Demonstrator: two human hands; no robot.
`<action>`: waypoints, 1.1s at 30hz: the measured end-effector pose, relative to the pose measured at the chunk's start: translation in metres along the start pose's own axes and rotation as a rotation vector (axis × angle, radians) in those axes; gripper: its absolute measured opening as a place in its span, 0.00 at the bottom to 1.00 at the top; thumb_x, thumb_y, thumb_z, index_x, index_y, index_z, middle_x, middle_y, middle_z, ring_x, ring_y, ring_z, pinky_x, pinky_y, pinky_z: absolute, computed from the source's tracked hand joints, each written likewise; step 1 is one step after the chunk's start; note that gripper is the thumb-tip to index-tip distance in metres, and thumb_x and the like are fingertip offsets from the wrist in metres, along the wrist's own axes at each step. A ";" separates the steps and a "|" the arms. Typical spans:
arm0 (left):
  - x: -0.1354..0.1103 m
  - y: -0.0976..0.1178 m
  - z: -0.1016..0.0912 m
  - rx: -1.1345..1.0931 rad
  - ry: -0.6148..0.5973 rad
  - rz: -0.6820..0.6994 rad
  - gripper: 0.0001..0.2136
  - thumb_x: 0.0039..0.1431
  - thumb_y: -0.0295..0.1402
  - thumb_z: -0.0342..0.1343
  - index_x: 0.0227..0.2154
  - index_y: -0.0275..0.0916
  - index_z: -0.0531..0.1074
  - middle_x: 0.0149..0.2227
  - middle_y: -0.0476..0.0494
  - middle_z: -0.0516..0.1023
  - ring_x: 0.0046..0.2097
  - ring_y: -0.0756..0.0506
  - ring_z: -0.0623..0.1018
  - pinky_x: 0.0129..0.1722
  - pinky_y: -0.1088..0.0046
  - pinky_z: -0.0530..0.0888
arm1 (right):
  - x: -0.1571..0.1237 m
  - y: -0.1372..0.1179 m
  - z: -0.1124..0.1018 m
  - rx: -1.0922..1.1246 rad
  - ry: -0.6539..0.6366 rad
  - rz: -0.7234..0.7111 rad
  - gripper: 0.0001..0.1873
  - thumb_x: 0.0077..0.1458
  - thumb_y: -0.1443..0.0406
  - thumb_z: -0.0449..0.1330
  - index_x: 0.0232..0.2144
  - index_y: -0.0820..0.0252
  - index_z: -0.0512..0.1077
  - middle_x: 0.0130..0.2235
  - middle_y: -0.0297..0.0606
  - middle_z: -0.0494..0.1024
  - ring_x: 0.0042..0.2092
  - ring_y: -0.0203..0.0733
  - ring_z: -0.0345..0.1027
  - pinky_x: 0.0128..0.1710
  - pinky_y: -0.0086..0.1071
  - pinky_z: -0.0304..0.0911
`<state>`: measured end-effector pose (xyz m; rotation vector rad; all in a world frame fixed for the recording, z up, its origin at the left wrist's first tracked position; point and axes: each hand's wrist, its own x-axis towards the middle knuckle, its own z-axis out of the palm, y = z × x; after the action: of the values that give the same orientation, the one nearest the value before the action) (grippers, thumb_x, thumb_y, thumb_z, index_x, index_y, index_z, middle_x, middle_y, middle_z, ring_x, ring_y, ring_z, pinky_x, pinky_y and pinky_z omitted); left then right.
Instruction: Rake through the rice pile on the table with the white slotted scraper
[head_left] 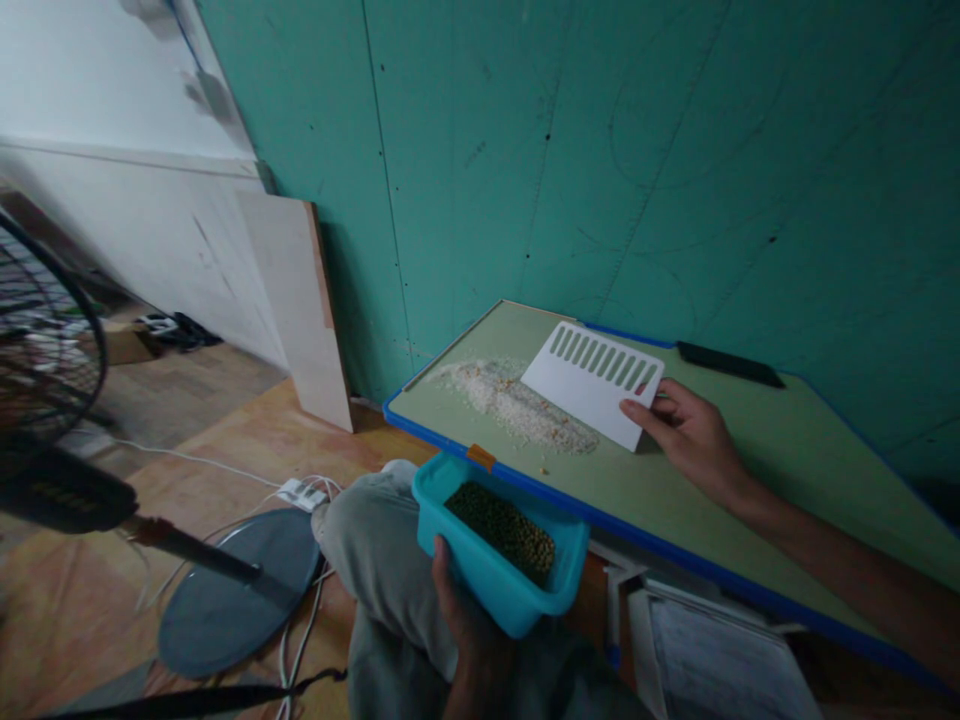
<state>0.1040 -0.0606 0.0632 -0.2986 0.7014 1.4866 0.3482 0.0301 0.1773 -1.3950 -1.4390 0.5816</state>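
My left hand (461, 610) is wrapped under a turquoise plastic tub (496, 578) holding small green beans (504, 528). It holds the tub just below the blue front edge of a green table (675, 490), above my knee. My right hand (686, 432) grips the right corner of a white slotted scraper card (594, 382) that stands tilted on the table. The card's lower edge touches a strip of white rice grains (517, 405) spread across the tabletop.
A black phone-like slab (729, 364) lies at the table's back edge by the teal wall. A standing fan (45, 400) with a round base (232, 590) and white cables occupy the wooden floor at left. A wooden board (300, 310) leans on the wall.
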 end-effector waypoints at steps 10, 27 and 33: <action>-0.004 -0.001 0.003 0.028 -0.017 0.029 0.33 0.67 0.49 0.56 0.71 0.46 0.60 0.52 0.38 0.85 0.47 0.35 0.85 0.56 0.53 0.77 | -0.002 -0.002 -0.002 -0.017 -0.042 -0.018 0.19 0.55 0.48 0.70 0.42 0.53 0.76 0.38 0.38 0.87 0.38 0.50 0.83 0.38 0.40 0.76; -0.004 0.000 0.003 0.002 0.004 0.000 0.28 0.67 0.49 0.57 0.67 0.48 0.68 0.50 0.40 0.86 0.47 0.36 0.85 0.55 0.54 0.78 | -0.011 -0.010 -0.001 0.011 -0.094 -0.020 0.19 0.53 0.49 0.72 0.40 0.51 0.77 0.37 0.38 0.87 0.38 0.51 0.83 0.36 0.39 0.77; -0.002 0.000 0.000 -0.007 -0.034 -0.010 0.31 0.66 0.49 0.58 0.70 0.49 0.64 0.50 0.40 0.86 0.49 0.34 0.85 0.56 0.51 0.77 | -0.011 -0.012 0.000 0.042 -0.031 -0.018 0.20 0.51 0.47 0.72 0.41 0.49 0.77 0.37 0.38 0.87 0.39 0.52 0.83 0.40 0.43 0.78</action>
<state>0.1045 -0.0627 0.0645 -0.2810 0.6666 1.4816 0.3410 0.0169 0.1844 -1.3439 -1.4548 0.6213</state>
